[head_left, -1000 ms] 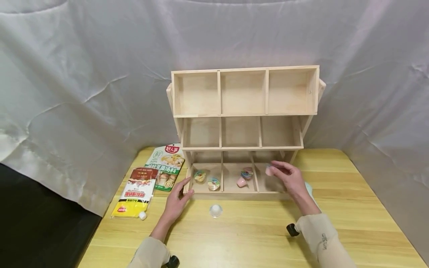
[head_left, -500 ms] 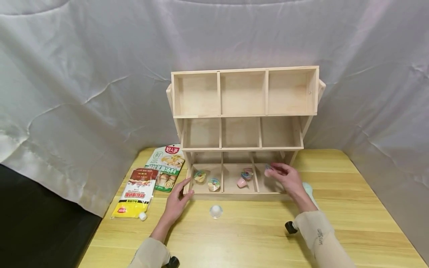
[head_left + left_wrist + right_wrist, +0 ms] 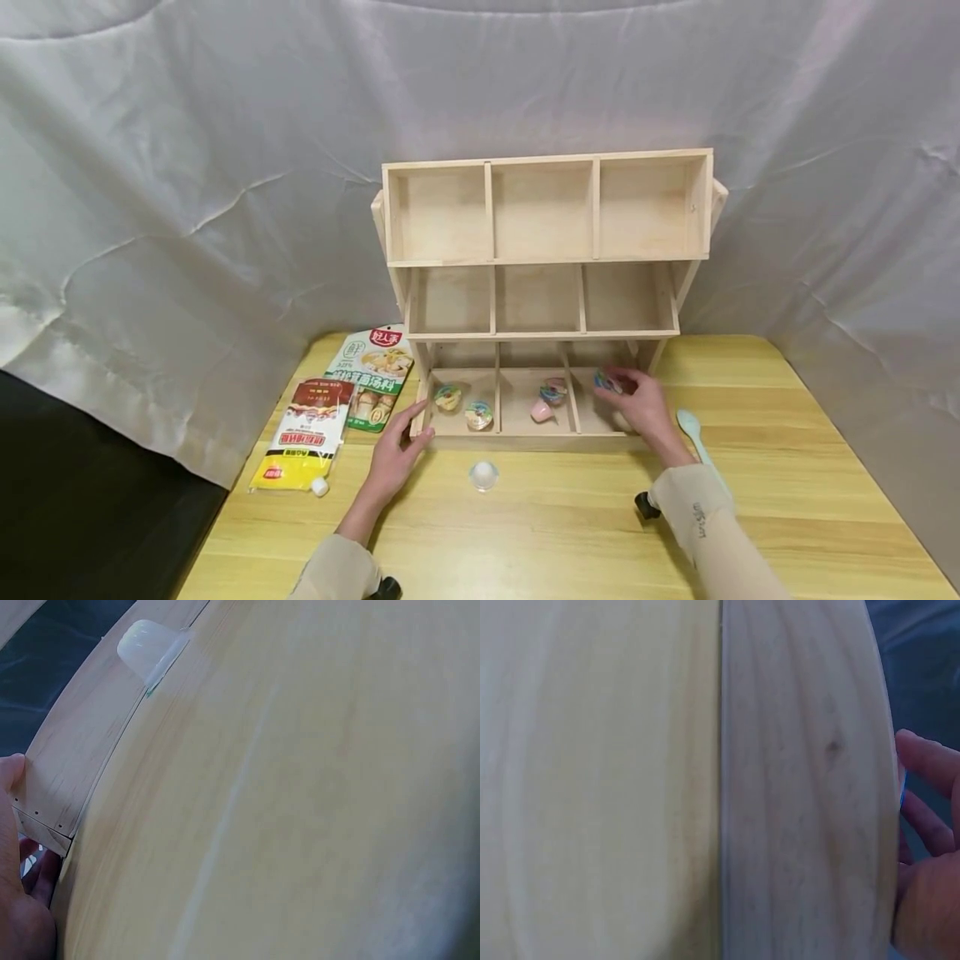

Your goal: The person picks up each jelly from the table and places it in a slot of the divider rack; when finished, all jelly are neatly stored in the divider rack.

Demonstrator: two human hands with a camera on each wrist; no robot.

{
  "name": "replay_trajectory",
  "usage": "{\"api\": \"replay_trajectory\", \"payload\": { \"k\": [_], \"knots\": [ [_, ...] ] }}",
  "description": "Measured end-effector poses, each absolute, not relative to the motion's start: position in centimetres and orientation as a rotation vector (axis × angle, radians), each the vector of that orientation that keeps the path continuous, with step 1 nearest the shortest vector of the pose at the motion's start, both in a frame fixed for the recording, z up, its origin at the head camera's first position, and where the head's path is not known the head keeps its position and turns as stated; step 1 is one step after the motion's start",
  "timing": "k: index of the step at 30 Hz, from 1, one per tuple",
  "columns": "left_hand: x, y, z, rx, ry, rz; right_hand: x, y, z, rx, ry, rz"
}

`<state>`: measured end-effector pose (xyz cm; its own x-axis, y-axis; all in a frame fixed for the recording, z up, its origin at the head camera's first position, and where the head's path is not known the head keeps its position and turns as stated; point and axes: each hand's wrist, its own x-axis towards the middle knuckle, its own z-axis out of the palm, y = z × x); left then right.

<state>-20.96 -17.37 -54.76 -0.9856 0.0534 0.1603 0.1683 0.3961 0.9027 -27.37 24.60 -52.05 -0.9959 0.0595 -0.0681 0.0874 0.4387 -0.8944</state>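
Observation:
A three-tier wooden shelf rack [image 3: 450, 443] stands on the table, each tier split into three compartments. My left hand [image 3: 393, 452] grips the front left corner of its bottom tier, thumb on the front board and fingers round the side. In the bottom right compartment, my right hand [image 3: 647, 406] pinches a jelly cup [image 3: 606, 382] with a blue printed lid. Two yellowish jelly cups [image 3: 478, 415] lie in the bottom left compartment. Pinkish jelly cups [image 3: 542, 410] lie in the middle one. A whitish jelly cup [image 3: 483, 475] sits lid-down on the table before the rack.
Left of the rack lie a green-and-white food pouch [image 3: 380, 375] and a red, white and yellow pouch [image 3: 303, 433] with a white cap. A pale green spoon [image 3: 692, 427] lies to the right, partly under the right forearm. Grey cloth [image 3: 225, 167] hangs behind.
My right hand has shifted slightly and turned the jelly cup, so its blue lid now shows. More of the spoon is uncovered. The left hand stays at the rack's corner.

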Motion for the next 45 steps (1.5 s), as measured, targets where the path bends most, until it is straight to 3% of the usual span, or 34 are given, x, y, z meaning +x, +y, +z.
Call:
{"api": "replay_trajectory", "payload": {
  "k": [31, 45],
  "knots": [
    [-20.9, -17.3, -54.6, -0.204, -2.526, -1.665, -28.2, 24.5, -53.7, -0.138, 3.005, -1.367],
    [-20.8, -17.4, -54.5, -0.229, -2.535, -1.666, -28.3, 24.5, -53.8, -0.134, 3.005, -1.287]
  ]
}}
